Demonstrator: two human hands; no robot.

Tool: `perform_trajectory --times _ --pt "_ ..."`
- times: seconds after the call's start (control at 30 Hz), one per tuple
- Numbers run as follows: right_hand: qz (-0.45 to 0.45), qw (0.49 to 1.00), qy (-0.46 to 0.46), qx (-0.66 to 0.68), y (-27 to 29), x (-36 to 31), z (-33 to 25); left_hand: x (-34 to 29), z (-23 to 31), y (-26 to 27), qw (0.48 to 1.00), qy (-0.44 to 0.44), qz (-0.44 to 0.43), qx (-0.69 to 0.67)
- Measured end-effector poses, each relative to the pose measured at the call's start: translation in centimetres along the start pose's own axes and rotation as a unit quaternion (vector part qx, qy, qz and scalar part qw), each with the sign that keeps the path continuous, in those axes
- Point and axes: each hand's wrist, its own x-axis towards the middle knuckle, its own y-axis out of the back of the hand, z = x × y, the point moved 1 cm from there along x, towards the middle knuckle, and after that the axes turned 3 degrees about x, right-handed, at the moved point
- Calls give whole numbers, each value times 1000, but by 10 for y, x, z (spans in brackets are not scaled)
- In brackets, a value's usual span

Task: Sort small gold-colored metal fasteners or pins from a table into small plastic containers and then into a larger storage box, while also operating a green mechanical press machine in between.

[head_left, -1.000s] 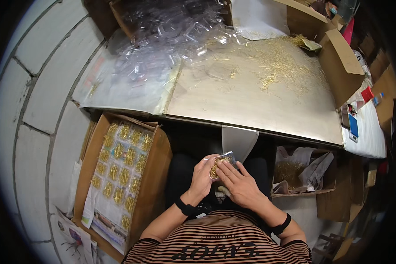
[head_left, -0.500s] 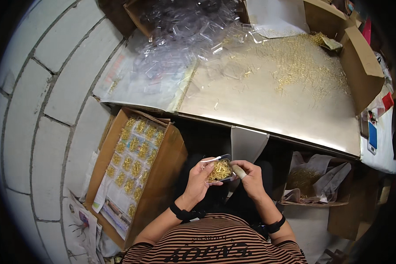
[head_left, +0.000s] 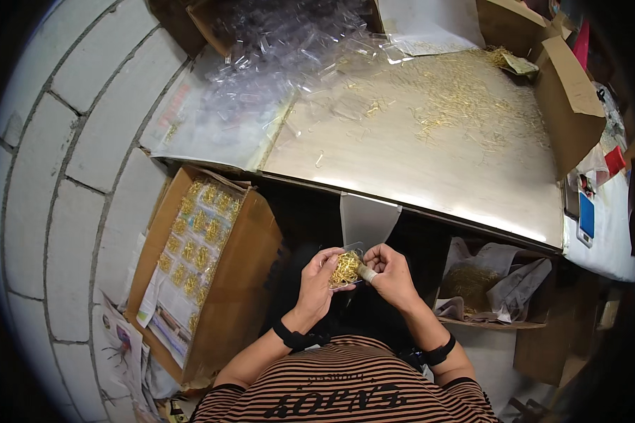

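Both hands meet in front of my chest, below the table edge. My left hand and my right hand together grip a small clear plastic box filled with gold-coloured metal pieces. The fingers of both hands pinch its sides. A taped finger shows on the right hand. Black bands sit on both wrists.
A metal-topped table carries scattered gold pieces and a heap of clear plastic boxes. A cardboard carton of packed boxes stands on my left. A lined box of gold pieces is on my right. Cardboard flaps stand far right.
The view has tilted and shifted slightly. My hands have stayed together on the small box, with the fingers working around its edges.
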Motion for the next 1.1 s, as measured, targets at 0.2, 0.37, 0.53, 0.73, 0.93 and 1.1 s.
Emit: perform_trajectory --times 0.2,0.37,0.53,0.73,0.93,1.1 --pt "27 998 10 -48 4 -11 -26 -2 1 -1 998 2 -28 -59" --pt "-38 835 312 -452 -29 -15 -50 -3 7 19 992 -20 -31 -121" --pt "-104 825 345 -435 -70 -10 -65 -20 32 55 994 -41 15 -100" --pt "-60 864 343 -362 -103 11 -84 -91 130 172 971 -182 123 95" --pt "-110 901 281 -313 -127 25 -60 -191 150 318 943 -103 315 45" --pt "-132 868 259 -403 -117 32 -45 -187 104 375 930 -9 364 40"
